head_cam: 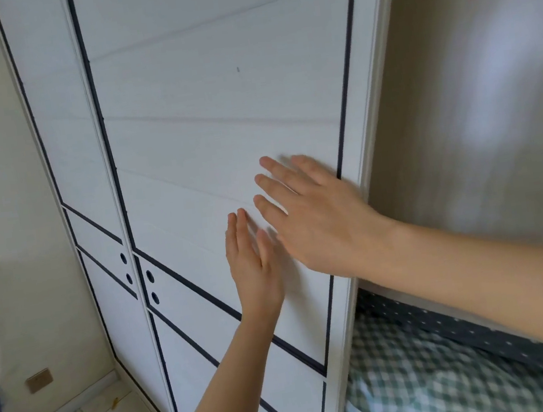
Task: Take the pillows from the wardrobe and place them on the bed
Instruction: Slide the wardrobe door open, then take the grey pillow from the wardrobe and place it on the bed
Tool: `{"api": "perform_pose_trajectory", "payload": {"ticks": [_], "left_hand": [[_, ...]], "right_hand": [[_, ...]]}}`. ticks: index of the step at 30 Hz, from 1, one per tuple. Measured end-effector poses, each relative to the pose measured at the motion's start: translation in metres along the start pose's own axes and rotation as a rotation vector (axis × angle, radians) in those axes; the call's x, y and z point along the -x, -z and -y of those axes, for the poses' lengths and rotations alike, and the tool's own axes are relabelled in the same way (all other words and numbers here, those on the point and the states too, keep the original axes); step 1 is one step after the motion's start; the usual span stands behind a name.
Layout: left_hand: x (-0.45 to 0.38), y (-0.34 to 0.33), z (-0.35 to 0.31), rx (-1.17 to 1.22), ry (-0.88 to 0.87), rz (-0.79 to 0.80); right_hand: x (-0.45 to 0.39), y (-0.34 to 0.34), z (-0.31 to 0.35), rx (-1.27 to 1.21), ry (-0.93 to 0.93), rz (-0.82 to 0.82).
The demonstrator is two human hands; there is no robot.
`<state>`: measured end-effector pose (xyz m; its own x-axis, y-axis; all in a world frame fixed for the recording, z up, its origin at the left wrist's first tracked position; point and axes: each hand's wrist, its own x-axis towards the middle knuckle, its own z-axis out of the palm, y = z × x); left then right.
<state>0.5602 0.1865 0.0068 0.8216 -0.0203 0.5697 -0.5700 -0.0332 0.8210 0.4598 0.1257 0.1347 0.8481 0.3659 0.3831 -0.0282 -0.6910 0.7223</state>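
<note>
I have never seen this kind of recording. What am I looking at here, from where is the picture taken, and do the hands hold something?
There is no machine here. A person wears a camera on the head, so the one picture looks forward and down along their own arms. The left hand and the right hand lie with straight fingers on a white sliding wardrobe door with dark lines; neither has anything in its grip. At the door's right edge the wardrobe is open, and green checked bedding shows inside. Whether it is a pillow, I cannot tell.

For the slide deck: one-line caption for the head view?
Both hands, left and right, flat on the white sliding wardrobe door; checked bedding visible inside the opening.
</note>
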Motion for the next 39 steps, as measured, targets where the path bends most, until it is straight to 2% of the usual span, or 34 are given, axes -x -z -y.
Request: {"api": "perform_pose_trajectory", "payload": {"ticks": [4,7,12,15,17,21,25,30,32,36,39], "left_hand": [[0.026,0.005,-0.022,0.076,-0.099,-0.122],[0.05,0.003,-0.041,0.089,-0.263,-0.142],[0.095,-0.015,-0.062,0.124,-0.495,-0.103],[0.119,-0.037,-0.067,0.143,-0.569,0.015],[0.132,-0.054,-0.067,0.145,-0.551,0.113],[0.151,-0.091,-0.06,0.089,-0.378,0.299],[0.164,-0.134,-0.041,-0.012,-0.156,0.463],[0.174,-0.187,-0.018,-0.229,-0.041,0.589],[0.177,-0.205,-0.011,-0.233,0.133,0.605],[0.173,-0.228,-0.001,-0.025,0.675,0.527],[0.165,-0.243,0.01,0.043,0.885,0.458]], "right_hand": [[0.042,0.013,-0.004,-0.221,0.039,-0.361],[0.077,0.015,-0.014,-0.331,-0.028,-0.472],[0.139,-0.005,-0.033,-0.345,-0.172,-0.42],[0.178,-0.032,-0.044,-0.343,-0.241,-0.319],[0.203,-0.052,-0.051,-0.316,-0.279,-0.249],[0.247,-0.09,-0.065,-0.273,-0.347,-0.113],[0.282,-0.119,-0.08,-0.277,-0.43,0.1],[0.309,-0.162,-0.085,-0.326,-0.495,0.383],[0.315,-0.182,-0.078,-0.374,-0.495,0.496],[0.322,-0.221,-0.063,-0.388,-0.47,0.652],[0.326,-0.241,-0.06,-0.365,-0.494,0.68]]}}
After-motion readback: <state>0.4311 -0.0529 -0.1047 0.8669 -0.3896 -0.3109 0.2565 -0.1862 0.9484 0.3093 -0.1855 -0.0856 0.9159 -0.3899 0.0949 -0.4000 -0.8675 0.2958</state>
